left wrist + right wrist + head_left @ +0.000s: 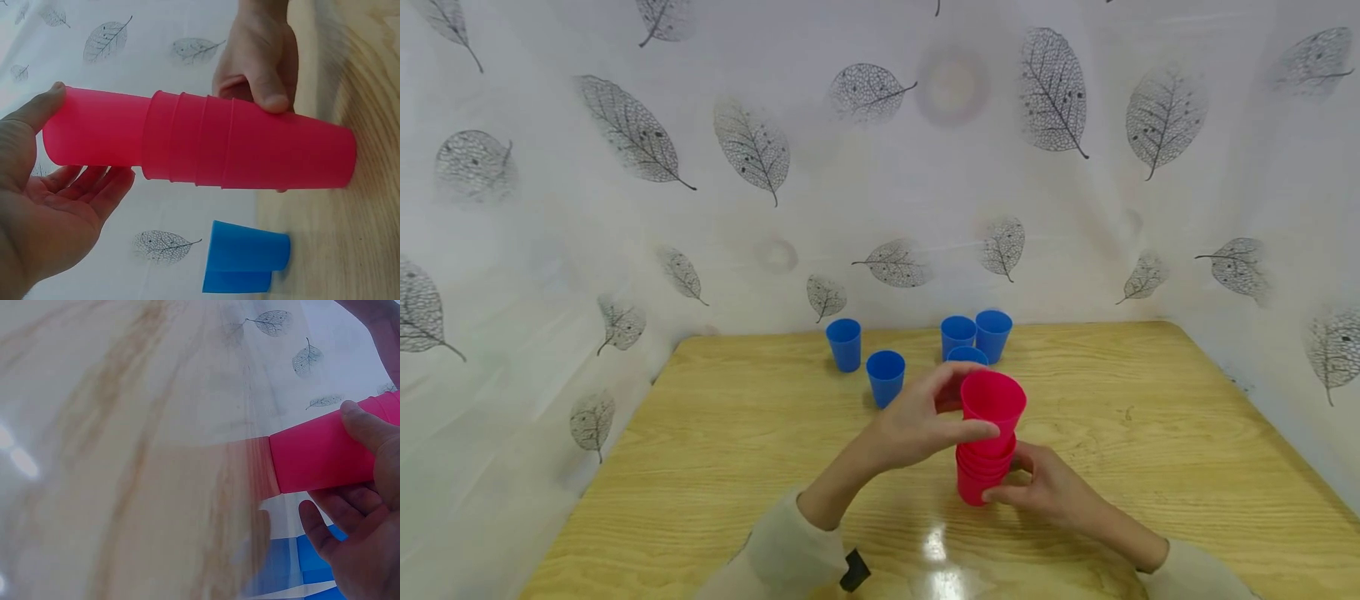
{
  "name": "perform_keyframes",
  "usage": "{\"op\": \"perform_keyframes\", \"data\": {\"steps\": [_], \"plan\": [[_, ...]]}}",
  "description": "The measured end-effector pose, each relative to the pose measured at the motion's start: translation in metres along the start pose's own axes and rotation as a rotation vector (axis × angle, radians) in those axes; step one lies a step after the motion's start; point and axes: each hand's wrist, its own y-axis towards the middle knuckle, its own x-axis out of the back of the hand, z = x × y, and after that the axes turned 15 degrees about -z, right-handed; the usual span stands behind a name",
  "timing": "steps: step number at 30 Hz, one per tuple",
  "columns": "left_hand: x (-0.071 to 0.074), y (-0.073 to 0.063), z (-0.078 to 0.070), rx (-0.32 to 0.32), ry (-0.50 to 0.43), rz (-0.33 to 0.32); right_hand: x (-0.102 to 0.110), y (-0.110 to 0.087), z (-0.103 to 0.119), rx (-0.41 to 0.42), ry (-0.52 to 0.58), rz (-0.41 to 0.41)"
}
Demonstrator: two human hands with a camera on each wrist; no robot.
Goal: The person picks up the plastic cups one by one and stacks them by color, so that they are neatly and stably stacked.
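Note:
A stack of red plastic cups (976, 483) stands upright on the wooden table, rims upward. My right hand (1051, 487) grips the stack low down from the right, thumb in front. Above, my left hand (917, 421) holds the topmost red cup (100, 128) between thumb and fingers. That cup rises well out of the stack, its lower end inside the cup beneath. The left wrist view shows several staggered rims below it. In the right wrist view the bottom red cup (328, 450) has its base at the tabletop, with my right thumb along its side.
Two blue cups (844, 346) (885, 379) stand apart at the table's back middle. Three more blue cups (993, 337) cluster just behind the red stack, one partly covered by my left hand. A white leaf-patterned sheet (880, 167) rises behind the wooden table (715, 450).

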Motion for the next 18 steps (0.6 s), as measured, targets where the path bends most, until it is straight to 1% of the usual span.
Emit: {"op": "perform_keyframes", "data": {"steps": [4, 7, 14, 18], "plan": [[-0.0009, -0.0011, 0.0038, 0.005, 0.030, 0.002, 0.0004, -0.0009, 0.0003, 0.000, 0.001, -0.003], [-0.0002, -0.0016, 0.0063, -0.002, 0.046, 0.001, -0.0001, -0.0009, 0.0002, 0.004, 0.004, -0.005], [0.0018, -0.0025, 0.0079, -0.017, 0.082, 0.000, 0.0014, -0.0021, 0.0028, -0.044, -0.010, 0.001], [0.0023, -0.0025, 0.0076, -0.022, 0.090, 0.004, 0.0017, -0.0019, 0.0033, -0.055, -0.021, 0.000]]}}
